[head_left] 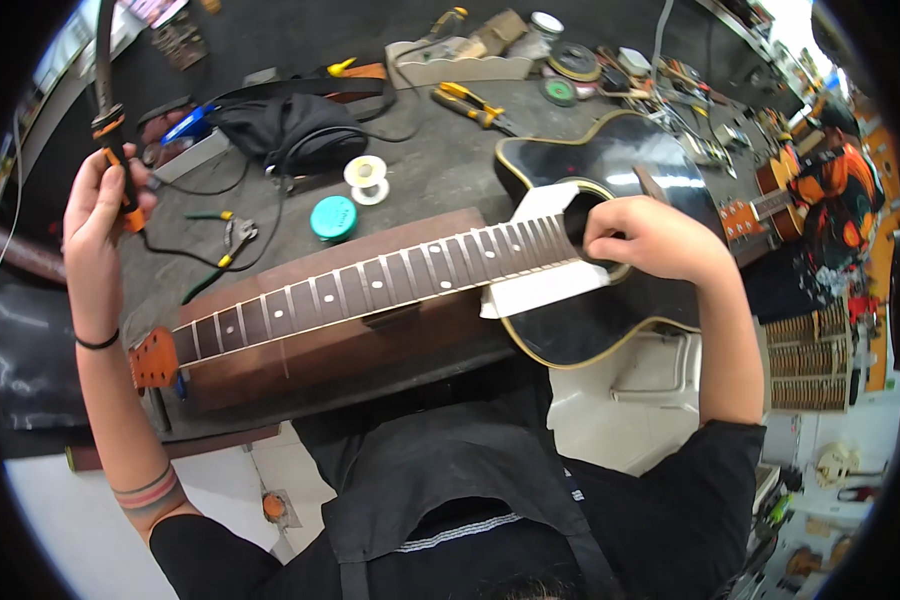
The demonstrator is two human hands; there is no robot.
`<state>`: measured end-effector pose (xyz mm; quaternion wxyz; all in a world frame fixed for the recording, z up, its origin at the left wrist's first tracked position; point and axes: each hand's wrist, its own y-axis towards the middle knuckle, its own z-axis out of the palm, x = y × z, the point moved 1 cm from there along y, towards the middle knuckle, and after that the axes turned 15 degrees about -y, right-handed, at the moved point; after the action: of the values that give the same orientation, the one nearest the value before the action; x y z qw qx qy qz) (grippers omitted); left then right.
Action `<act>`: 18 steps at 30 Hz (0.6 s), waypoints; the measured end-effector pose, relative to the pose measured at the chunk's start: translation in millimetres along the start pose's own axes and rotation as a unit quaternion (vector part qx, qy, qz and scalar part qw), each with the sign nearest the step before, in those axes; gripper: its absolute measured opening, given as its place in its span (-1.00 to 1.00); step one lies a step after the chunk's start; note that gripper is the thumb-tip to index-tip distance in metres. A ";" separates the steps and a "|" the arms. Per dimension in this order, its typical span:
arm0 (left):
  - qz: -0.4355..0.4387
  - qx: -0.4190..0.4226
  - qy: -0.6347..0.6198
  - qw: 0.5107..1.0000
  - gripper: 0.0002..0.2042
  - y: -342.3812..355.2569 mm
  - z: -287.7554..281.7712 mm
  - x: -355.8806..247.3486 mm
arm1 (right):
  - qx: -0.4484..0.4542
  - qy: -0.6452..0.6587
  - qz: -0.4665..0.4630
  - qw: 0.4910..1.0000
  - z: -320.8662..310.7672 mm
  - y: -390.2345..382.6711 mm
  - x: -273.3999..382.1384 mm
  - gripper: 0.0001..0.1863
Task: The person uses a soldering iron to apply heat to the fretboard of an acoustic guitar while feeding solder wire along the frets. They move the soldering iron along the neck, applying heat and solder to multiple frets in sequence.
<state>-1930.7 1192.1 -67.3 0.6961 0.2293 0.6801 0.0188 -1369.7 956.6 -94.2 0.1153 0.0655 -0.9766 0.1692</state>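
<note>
Raised at the left, my left hand is wrapped round the handle of a soldering iron, black and orange, its shaft pointing up. A black acoustic guitar lies across the bench, its fretboard bare of strings and its orange-brown headstock toward my left. White sheets cover the top on both sides of the fretboard's end. Over the sound hole, by the last frets, my right hand has its fingers curled together. What they hold, if anything, is hidden.
Behind the neck stand a solder spool and a teal round tin. Green-handled cutters, yellow-black pliers and a black bag lie around. A tray sits farther back. Another person is at the right.
</note>
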 end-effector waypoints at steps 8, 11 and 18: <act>-0.124 0.075 -0.140 0.979 -0.66 -5.9 16.3 5.7 | -0.163 -0.141 -0.281 0.935 -11.4 166.9 133.6 -0.62; -0.188 0.071 -0.116 0.973 -0.75 -4.2 30.9 5.5 | -0.094 -0.264 -0.362 0.889 17.1 242.0 171.7 -0.40; -0.188 0.146 -0.169 0.957 -0.78 -6.0 35.8 3.7 | 0.004 -0.416 -0.337 0.845 37.6 293.5 198.4 -0.28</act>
<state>-1898.0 1177.5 -73.9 0.7507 0.1963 0.5789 -0.2507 -1617.8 1200.1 -172.1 -0.2520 0.4547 -0.8504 0.0804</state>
